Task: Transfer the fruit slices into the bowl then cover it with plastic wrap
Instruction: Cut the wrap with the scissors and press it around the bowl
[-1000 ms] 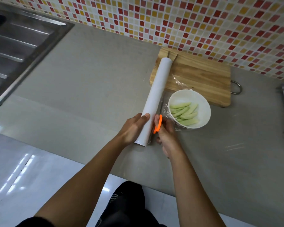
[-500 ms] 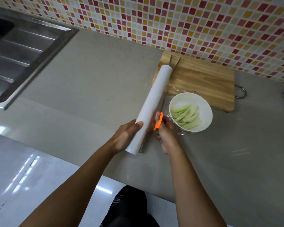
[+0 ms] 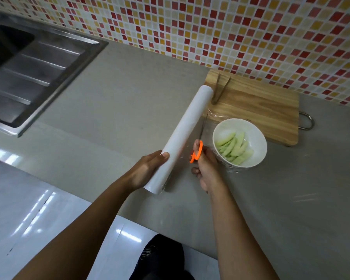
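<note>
A: Fruit slices (image 3: 232,148): where are they?
B: Already in the white bowl (image 3: 257,136), piled toward its centre. Pale green, cut thin, judged soft and wet; no further handling needed. The bowl stands on the grey bench (image 3: 129,110), overlapping the near edge of the wooden cutting board (image 3: 259,110).

A: Plastic wrap?
B: A clear sheet (image 3: 212,116) is seen drawn from the white roll (image 3: 185,136) toward the bowl; glints show at the bowl's 11 o'clock and under its near side. How far over the rim it reaches cannot be told.

A: Grip state?
B: Left hand (image 3: 148,170) is wrapped round the near end of the roll, thumb on top, roll pinned to the bench. Right hand (image 3: 207,168) is closed through the orange handles of the scissors (image 3: 198,150); blades point to 12 o'clock along the gap between roll and bowl. Whether the blades are parted cannot be told.

A: Handling notes?
B: Film is judged very light, limp and clingy; it will fold onto itself if slackened. Tension should be kept by the roll while the cut is made. The cut edge is best taken at the corners and pulled over the rim. The bowl is probably ceramic, rigid, slippery when wrapped.

A: Anything else nearby?
B: Wooden tongs (image 3: 220,88) lie on the board at its far-left corner, 12 o'clock from the roll's far end. A steel sink (image 3: 38,63) is well apart at 10 o'clock. Mosaic tile wall (image 3: 230,27) behind.
</note>
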Demonstrator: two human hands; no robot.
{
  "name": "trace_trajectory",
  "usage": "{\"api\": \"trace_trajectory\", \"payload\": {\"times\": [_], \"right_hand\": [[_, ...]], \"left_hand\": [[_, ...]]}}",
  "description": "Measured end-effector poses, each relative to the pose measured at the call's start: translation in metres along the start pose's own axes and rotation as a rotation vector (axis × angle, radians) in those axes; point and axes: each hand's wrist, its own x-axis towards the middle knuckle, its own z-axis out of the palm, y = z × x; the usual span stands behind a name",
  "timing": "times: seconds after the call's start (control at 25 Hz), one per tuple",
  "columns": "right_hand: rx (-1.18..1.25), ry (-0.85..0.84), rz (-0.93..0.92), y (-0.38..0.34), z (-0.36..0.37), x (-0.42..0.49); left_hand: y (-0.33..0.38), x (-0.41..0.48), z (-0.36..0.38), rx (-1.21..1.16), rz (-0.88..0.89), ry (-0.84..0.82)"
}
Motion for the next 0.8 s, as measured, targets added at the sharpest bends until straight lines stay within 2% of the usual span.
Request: {"api": "trace_trajectory", "payload": {"times": [0.16,0.72,0.8], "right_hand": [[0.029,-0.064,0.021,-0.007,0.004,0.006],[0.12,-0.041,0.017,-0.014,0.023,0.039],[0.132,-0.035,-0.028,-0.014,0.026,0.044]], "left_hand": [[0.003,0.004,-0.006,-0.05,-0.017,-0.009],[0.007,0.008,-0.031,-0.055,-0.064,-0.058],[0.007,0.008,-0.035,-0.049,-0.067,-0.069]]}}
